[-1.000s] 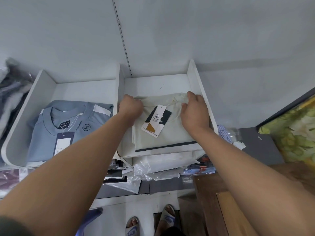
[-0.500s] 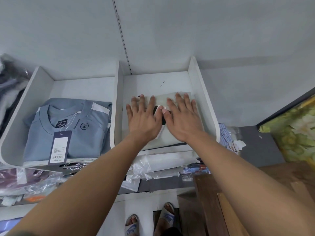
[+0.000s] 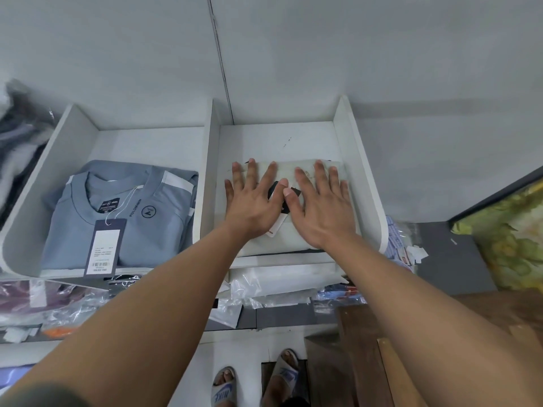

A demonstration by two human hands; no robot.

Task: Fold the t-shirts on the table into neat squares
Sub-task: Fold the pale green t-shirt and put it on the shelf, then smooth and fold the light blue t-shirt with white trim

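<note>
Pale grey wall [image 3: 293,54] backs a white shelf unit [image 3: 205,160] split into two open compartments. At the far left, beyond the unit's side wall, lies a heap of dark bagged garments [image 3: 20,148]. In the left compartment a blue-grey t-shirt [image 3: 158,230] lies folded, collar up, with a navy-and-white hang tag [image 3: 104,248] resting on its front and reaching the shelf's front edge. Right of the divider, the cream t-shirt [image 3: 285,245] lies folded into a square on the floor of the right compartment. The left hand [image 3: 252,201] presses flat on it, fingers straight and spread. Just beside it, the right hand [image 3: 320,207] lies flat on the same shirt, fingers extended, the two thumbs almost touching. A black-and-white tag [image 3: 274,230] peeks out from under both palms. Below the shelf's front edge clear plastic bags [image 3: 279,286] lie crumpled. Lower still, two feet in slide sandals [image 3: 224,389] stand on the floor. Further right sits a brown wooden surface [image 3: 367,348], and at the far right a green floral fabric [image 3: 505,230].
</note>
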